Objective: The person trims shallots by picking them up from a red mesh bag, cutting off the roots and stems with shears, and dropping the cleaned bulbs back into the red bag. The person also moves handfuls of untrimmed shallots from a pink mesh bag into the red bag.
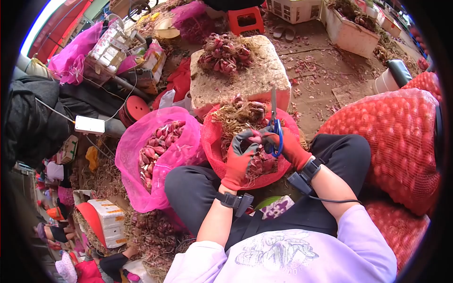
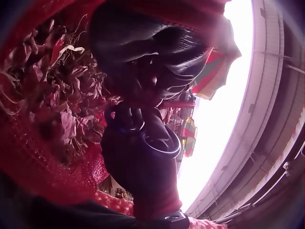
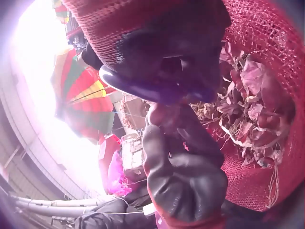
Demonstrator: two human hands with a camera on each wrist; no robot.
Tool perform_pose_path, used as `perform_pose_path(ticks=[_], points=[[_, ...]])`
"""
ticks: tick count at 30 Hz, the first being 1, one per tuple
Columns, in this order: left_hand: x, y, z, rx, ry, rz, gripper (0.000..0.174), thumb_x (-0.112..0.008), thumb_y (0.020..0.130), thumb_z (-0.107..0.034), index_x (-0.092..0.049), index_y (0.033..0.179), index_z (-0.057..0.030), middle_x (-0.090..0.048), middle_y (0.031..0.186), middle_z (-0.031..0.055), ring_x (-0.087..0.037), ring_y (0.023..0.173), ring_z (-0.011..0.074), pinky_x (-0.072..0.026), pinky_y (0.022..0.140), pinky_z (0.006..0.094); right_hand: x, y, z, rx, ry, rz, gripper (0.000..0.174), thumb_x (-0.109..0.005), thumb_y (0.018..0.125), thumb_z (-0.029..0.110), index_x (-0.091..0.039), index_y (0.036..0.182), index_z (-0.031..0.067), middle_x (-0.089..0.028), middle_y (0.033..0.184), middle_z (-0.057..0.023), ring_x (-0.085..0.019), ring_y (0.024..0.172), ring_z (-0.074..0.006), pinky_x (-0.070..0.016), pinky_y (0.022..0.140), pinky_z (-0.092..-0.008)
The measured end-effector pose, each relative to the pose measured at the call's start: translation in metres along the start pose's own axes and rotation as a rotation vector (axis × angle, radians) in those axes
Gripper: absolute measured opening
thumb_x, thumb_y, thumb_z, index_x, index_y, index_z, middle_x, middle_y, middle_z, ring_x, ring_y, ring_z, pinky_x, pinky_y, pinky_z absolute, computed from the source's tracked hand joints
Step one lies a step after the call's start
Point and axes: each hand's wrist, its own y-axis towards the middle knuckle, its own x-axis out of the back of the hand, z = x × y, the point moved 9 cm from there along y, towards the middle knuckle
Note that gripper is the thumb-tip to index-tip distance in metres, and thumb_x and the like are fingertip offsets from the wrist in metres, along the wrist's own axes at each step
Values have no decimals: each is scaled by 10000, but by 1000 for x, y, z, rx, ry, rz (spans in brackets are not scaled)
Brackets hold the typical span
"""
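Partly hidden: red bulb (image 1: 255, 137) | left hand (image 1: 238, 161): pinching it | right hand (image 1: 292, 148): gripping scissors (image 1: 277, 126)

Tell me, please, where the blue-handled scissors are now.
In the head view, the scissors are in the right hand, beside the left hand, over the red mesh bag.

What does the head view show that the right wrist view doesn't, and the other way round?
Only the head view shows the scissor blades, the pink mesh bag holding loose bulbs, and the filled red sack beside the person's right leg.

Only the right wrist view shows the striped umbrella and the pale panelled structure overhead.

Both show the gloved left hand and right hand, the blue scissor handle, and the open red mesh bag with plant material inside.
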Motion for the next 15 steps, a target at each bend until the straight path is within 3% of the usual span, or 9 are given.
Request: perform_pose_path(ticks=[2, 5, 8, 9, 12, 15], points=[[3, -4, -6, -180, 290, -53, 294, -607, 807, 61, -555, 1080, -33, -581, 1057, 59, -580, 952, 152, -473, 858, 276, 6, 1, -2, -45, 30, -76, 247, -605, 845, 241, -620, 912, 4, -635, 749, -47, -589, 634, -113, -458, 551, -248], [-22, -11, -52, -482, 800, 15, 335, -630, 759, 28, -565, 1075, -60, -590, 1038, 90, -587, 986, 272, -460, 885, 364, 9, -1, 3, 49, -92, 16, 237, -616, 834, 222, -609, 933, 7, -638, 749, -43, -589, 629, -117, -461, 554, -248], [-40, -18, -47, -590, 1012, 96, 367, -618, 728, 42, -572, 1071, -81, -581, 1048, 108, -564, 995, 327, -445, 886, 391, 12, 8, -17, 142, 39, 37, 239, -647, 814, 231, -608, 863, 1, -602, 708, -32, -565, 587, -102, -455, 518, -247], [-41, -19, -47, -607, 1027, 128, 339, -603, 746, 41, -575, 1063, -79, -577, 1054, 101, -565, 982, 321, -451, 860, 382, 6, 4, -13, 73, 60, 87, 209, -636, 803, 198, -598, 870, 4, -604, 727, -40, -568, 614, -105, -464, 546, -249], [-38, -20, -51, -547, 796, 170, 372, -591, 776, 51, -542, 1127, -61, -575, 1091, 95, -568, 1037, 285, -459, 899, 366, 1, 0, 1, 68, -197, 103, 186, -627, 800, 172, -592, 884, 10, -602, 751, -46, -572, 639, -112, -469, 561, -258], [-7, -11, -14, -60, -148, 12, 445, -564, 795, 103, -490, 1210, -39, -533, 1207, 100, -559, 1087, 226, -477, 928, 347, -7, -8, 21, 167, 4, 126, 156, -617, 804, 165, -593, 858, 21, -606, 748, -47, -579, 642, -123, -472, 569, -265]])
